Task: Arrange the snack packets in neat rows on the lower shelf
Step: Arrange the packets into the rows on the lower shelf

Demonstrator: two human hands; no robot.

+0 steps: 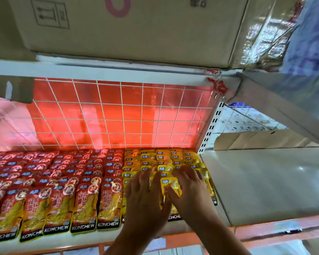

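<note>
Head view: our left hand [145, 197] and right hand [190, 192] lie flat at five o'clock, fingers spread, pressing on the yellow packets [170, 186] and gripping nothing. Red packets [63, 196] fill the shelf [99, 238] toward eight o'clock. We judge we're squaring the yellow rows. Next, nudge the front packets level with the red.

Both hands are held palm down, side by side and close together. The left hand [145, 199] is laid flat, its fingers [143, 176] spread and stretched forward. The right hand [191, 192] is flattened likewise (its thumb is angled toward the other hand). The left forearm [118, 243] and right forearm [223, 238] are extended forward.
</note>
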